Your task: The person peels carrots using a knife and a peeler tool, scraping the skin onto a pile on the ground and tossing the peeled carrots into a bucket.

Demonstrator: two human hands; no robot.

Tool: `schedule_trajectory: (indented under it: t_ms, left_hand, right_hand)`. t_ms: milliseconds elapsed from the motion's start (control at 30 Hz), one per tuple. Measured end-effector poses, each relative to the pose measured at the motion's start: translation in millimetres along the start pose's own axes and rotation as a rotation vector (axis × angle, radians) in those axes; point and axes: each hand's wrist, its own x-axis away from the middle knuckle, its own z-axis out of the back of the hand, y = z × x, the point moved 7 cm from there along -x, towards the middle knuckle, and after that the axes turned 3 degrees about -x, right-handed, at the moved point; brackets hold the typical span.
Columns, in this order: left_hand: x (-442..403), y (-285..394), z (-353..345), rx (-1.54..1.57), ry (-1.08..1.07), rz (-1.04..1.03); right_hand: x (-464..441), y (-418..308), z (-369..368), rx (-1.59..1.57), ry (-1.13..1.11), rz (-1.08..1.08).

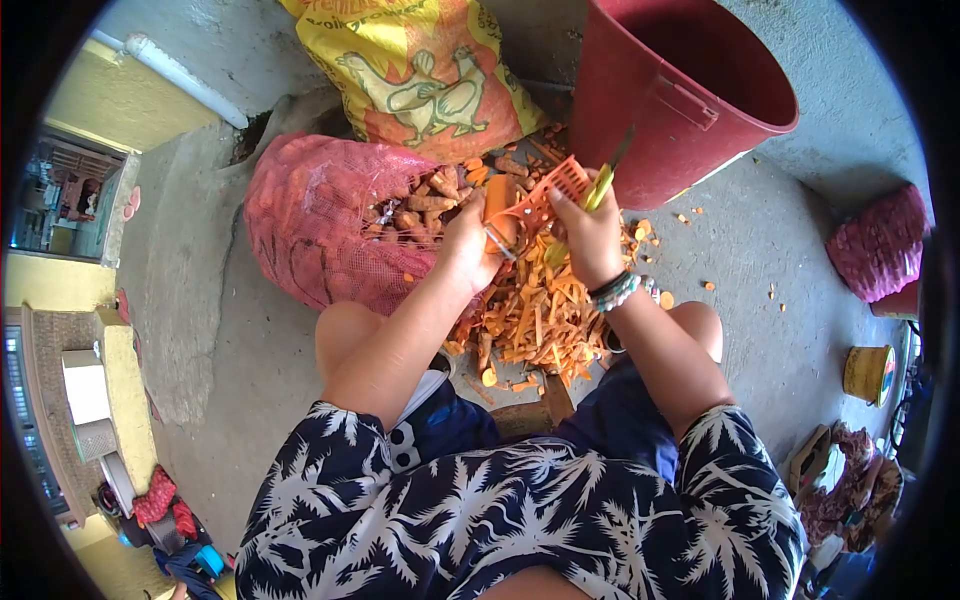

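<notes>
My left hand is closed round a thick peeled carrot. Closed too, my right hand grips an orange plastic peeler with a perforated body, whose metal edge lies close to the carrot. The same hand also holds a knife with a yellow-green handle, its dark blade pointing up and away. Below both hands, a heap of carrot peelings covers the floor between my feet. Unpeeled carrots show at the mouth of a red mesh sack beside my left hand.
A tall red bin stands beyond my right hand. Behind the mesh sack is a yellow-orange feed sack printed with chickens. Carrot scraps lie on the concrete floor. Farther right are a purple mesh sack and a yellow bucket.
</notes>
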Motion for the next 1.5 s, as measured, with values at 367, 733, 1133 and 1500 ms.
schedule_trajectory:
  t_ms: [367,733,1133,1500]
  left_hand:
    - [20,14,-15,-0.13,-0.018,0.014]
    - [20,-7,-13,-0.076,-0.207,0.097]
    - [26,2,-25,-0.121,0.165,-0.028]
    - [7,8,6,-0.083,0.082,-0.025]
  right_hand:
    - [-43,-7,26,-0.022,0.075,0.007]
    - [-88,1,60,-0.066,0.22,0.121]
    - [-8,2,8,-0.133,-0.012,0.013]
    - [-34,-10,25,-0.091,0.086,0.058]
